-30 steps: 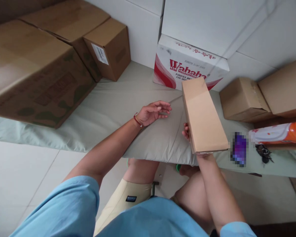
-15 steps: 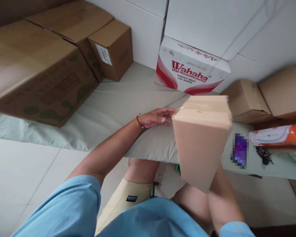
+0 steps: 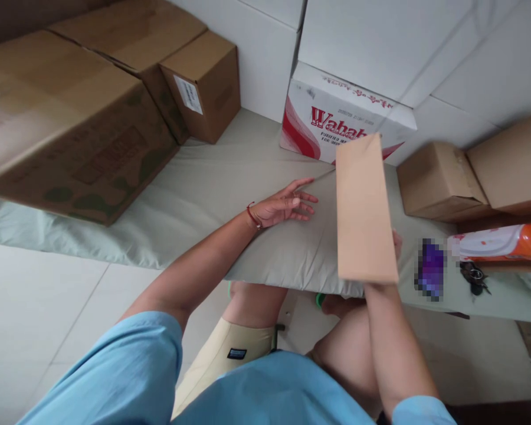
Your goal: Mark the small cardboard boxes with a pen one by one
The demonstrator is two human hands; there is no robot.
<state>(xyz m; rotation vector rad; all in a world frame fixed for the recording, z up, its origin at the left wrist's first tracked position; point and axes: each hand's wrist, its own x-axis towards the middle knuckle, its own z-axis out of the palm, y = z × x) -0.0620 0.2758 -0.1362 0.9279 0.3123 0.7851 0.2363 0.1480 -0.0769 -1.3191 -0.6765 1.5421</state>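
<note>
Right hand, mostly hidden, has its grip on the plain carton, held up near the front edge of the cloth-covered table, far end overlapping in view the white box at the back edge. Left hand, grip released, fingers spread towards the carton yet apart from it; cannot tell whether this hand rests on the table. Right of the carton, towards the front edge: pixelated purple item, keys, bottle lying on its side.
</note>
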